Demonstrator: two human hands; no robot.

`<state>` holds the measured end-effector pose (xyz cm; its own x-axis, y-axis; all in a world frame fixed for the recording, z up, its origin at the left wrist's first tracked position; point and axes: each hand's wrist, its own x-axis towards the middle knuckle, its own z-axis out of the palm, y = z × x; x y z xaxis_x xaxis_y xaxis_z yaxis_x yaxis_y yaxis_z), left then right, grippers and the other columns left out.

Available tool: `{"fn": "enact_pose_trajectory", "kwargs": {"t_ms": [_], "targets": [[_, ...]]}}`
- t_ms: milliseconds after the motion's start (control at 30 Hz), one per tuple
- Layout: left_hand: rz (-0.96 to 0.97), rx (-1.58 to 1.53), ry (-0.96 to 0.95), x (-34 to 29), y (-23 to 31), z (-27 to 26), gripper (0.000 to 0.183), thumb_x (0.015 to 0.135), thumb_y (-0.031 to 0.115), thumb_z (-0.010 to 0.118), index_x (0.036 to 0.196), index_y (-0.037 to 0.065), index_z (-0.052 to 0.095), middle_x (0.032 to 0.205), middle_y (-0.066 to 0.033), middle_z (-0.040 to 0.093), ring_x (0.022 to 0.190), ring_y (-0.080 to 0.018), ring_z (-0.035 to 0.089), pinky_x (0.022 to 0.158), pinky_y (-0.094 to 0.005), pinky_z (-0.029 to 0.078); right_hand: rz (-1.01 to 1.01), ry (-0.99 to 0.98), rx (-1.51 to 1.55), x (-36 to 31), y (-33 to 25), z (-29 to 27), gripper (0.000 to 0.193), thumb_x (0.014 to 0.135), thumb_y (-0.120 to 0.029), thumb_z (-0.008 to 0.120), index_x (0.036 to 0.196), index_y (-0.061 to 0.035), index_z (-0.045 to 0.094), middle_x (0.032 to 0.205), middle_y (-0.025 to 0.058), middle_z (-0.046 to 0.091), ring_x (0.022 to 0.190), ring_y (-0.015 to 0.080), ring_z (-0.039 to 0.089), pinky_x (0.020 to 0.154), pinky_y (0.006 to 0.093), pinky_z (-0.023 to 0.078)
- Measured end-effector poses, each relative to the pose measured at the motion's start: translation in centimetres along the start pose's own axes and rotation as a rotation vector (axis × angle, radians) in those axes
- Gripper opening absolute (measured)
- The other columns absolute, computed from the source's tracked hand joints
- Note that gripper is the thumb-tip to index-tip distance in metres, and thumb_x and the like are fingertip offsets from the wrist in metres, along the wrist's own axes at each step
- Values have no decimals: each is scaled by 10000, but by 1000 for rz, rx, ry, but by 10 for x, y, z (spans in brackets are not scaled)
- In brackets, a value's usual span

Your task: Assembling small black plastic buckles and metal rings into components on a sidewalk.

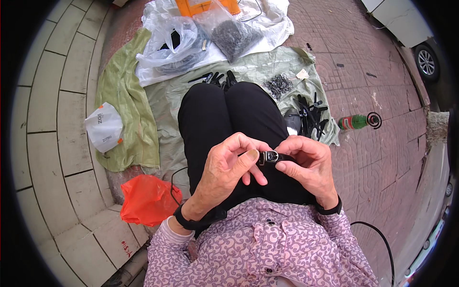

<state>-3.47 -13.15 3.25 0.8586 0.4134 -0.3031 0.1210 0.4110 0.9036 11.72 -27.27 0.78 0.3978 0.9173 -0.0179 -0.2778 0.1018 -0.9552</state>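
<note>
Above my lap, a small black strap with a silver buckle (270,157) is stretched between my two hands. My left hand (225,165) pinches its left end between thumb and index finger, the lower fingers hanging loose. At the buckle's right side, my right hand (310,165) grips the strap with thumb and fingertips; part of the strap is hidden inside that hand. Beyond my knees, a heap of small dark metal pieces (278,86) lies on the green sheet (248,69). A pile of black straps (311,117) is to the right of my legs, and more black straps (210,78) stick out past my knees.
At the far side are a clear bag of small dark pieces (234,37), a translucent plastic bag (184,52) and an orange crate (208,6). A red plastic bag (149,200) and a white bag (104,126) lie left; a green bottle (353,122) lies right.
</note>
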Motion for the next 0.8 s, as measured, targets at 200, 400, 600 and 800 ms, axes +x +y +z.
{"fn": "enact_pose_trajectory", "kwargs": {"t_ms": [200,400,600,800], "targets": [[-123,-150,-45,0,-7,-6,244,1014,274,513,944,42,535,862,-106,637,538,-86,584,476,-172,420,160,63,16,-4,-1,1,209,839,34,712,1039,59,659,941,60,675,836,91,639,743,220,519],[-131,-343,12,2,-15,-6,244,1006,289,526,948,53,547,804,-80,609,518,-69,526,493,-168,415,96,87,-96,-3,2,0,180,840,26,717,1015,39,678,900,36,684,801,62,626,698,188,501],[-81,-154,29,2,-1,4,217,960,166,579,1113,14,564,797,-61,602,586,-68,577,530,-169,440,186,84,-62,-5,-6,-4,150,837,24,720,984,29,690,878,24,685,789,50,622,693,179,496],[74,241,38,2,-7,14,289,843,-28,686,1124,-22,620,901,-72,668,644,-78,653,547,-177,496,216,91,-92,-8,-5,-7,129,841,14,719,967,28,694,867,28,686,796,48,623,689,184,498]]}}
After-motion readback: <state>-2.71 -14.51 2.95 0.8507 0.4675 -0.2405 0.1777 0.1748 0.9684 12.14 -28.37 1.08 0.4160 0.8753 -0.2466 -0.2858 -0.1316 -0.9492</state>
